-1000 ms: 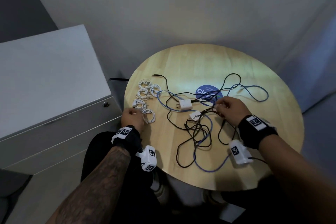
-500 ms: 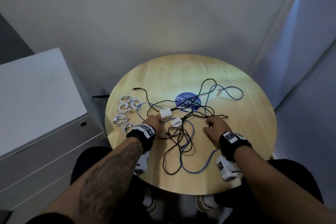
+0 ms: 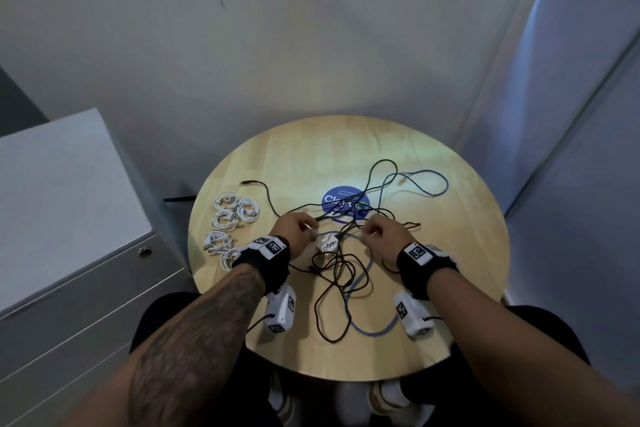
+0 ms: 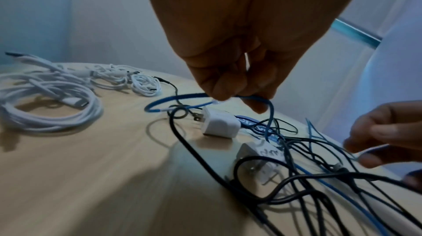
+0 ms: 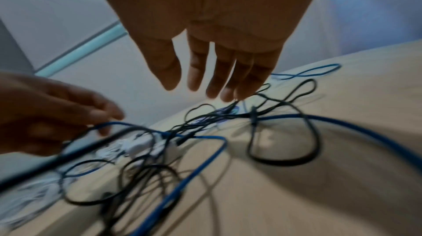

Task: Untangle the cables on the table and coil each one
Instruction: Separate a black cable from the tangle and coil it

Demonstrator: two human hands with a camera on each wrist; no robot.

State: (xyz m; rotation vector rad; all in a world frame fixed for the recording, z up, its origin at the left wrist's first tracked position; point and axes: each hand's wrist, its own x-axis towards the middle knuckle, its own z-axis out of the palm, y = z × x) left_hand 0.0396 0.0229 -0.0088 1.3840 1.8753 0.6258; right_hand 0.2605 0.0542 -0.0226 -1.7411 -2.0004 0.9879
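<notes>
A tangle of black cables (image 3: 325,308) and one blue cable (image 3: 370,329) lies mid-table around two white plug adapters (image 3: 327,243). My left hand (image 3: 294,225) is at the tangle's left side. In the left wrist view it (image 4: 237,99) pinches a loop of the blue cable (image 4: 173,98) just above an adapter (image 4: 219,124). My right hand (image 3: 377,232) hovers at the tangle's right side. The right wrist view shows it (image 5: 196,86) with fingers straight and apart, holding nothing, above the black cables (image 5: 283,162) and blue cable (image 5: 342,122).
Several coiled white cables (image 3: 230,218) lie in a group at the left of the round wooden table (image 3: 450,253). A blue round sticker (image 3: 337,199) sits under the tangle's far part. A grey cabinet (image 3: 62,201) stands close on the left.
My left hand left the coiled white cables, moved right to the tangle and took hold of the blue cable. My right hand drew slightly nearer. The head view tilted up.
</notes>
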